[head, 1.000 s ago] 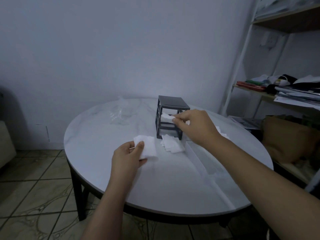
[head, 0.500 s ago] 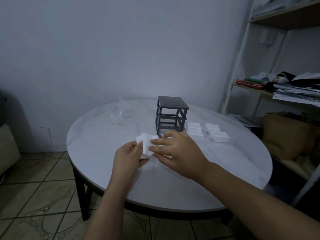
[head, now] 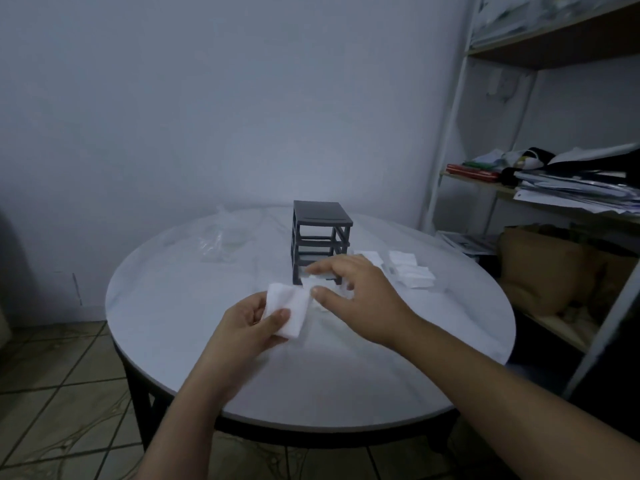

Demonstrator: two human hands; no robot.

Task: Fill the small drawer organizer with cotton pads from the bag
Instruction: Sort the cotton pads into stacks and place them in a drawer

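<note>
Left hand (head: 249, 323) pinching a stack of cotton pads (head: 289, 311); right hand (head: 360, 296) hovering loose-fingered alongside.

Thumb on top and fingers underneath are keeping the stack square, likely so the right hand, which is grasping nothing, can peel pads off. Whether its fingertips are touching the loose pads (head: 320, 283) beneath is unclear. The stack is lying face-up above the table (head: 346, 375), its long axis pointing toward the drawer organizer (head: 320, 233) just beyond. The bag (head: 221, 240) is sitting well off to the left.
</note>
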